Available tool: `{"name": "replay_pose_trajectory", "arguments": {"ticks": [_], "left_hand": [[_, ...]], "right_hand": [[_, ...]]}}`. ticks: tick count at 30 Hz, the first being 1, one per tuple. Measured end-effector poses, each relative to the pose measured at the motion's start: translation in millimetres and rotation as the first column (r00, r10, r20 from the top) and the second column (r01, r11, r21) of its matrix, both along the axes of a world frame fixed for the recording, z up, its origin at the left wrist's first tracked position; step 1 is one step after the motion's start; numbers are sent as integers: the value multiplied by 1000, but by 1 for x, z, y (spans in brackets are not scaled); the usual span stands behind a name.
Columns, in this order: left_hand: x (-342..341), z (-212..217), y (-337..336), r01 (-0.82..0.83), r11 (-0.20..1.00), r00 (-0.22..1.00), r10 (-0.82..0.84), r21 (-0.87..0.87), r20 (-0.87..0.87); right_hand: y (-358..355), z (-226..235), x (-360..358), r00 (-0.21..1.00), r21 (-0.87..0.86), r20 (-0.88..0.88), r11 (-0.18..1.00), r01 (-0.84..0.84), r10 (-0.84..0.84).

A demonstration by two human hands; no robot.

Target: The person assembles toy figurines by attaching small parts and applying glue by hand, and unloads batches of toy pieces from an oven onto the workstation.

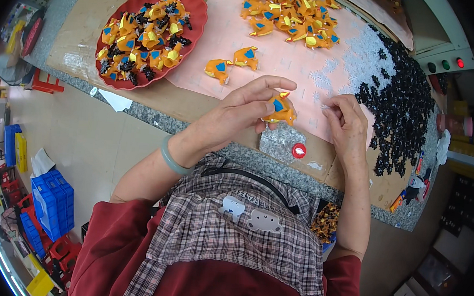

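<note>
My left hand (235,108) holds a small orange plastic toy figure (284,116) with a blue patch and yellow parts, between thumb and fingers above the table's near edge. To its right, my right hand (348,123) has thumb and forefinger brought together low over the pink sheet (308,89); whatever may be between them is too small to make out. Just beyond that hand spread small white star-shaped pieces (361,55). Two more orange figures, one (218,71) nearer and one (246,58) farther, lie left of my hands.
A red scalloped tray (198,28) at left holds orange figures mixed with black pieces. Many orange figures (292,16) are heaped at the back. Small black pieces (398,116) cover the right side. A round red-rimmed container (299,150) sits near the front edge. Blue crates (54,205) stand on the floor.
</note>
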State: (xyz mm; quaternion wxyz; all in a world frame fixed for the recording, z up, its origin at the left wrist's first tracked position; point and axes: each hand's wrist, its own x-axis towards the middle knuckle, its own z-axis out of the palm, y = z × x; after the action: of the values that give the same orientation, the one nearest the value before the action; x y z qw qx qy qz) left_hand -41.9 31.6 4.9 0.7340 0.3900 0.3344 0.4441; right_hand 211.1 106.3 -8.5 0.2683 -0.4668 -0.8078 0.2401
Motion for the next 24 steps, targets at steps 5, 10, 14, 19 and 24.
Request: {"name": "replay_pose_trajectory", "arguments": {"ticks": [5,10,14,19,24], "left_hand": [[10,3,-1,-2,998,996,8,-67,85],[18,2,-3,15,997,992,-5,-80,126],[20,6,-5,40,982,993,-19,-185,118],[30,-5,-2,220,959,974,-205,-176,99],[40,-3,-7,210,970,967,-188,-124,173]], "right_hand": [[-2,0,6,999,4,40,1000,-20,20],[-3,4,6,999,-31,28,999,-17,18],[-13,10,8,876,-423,-477,893,-154,-75],[-25,30,-3,722,-309,-680,842,-443,130],[-23,36,-8,745,-159,-553,830,-534,373]]}}
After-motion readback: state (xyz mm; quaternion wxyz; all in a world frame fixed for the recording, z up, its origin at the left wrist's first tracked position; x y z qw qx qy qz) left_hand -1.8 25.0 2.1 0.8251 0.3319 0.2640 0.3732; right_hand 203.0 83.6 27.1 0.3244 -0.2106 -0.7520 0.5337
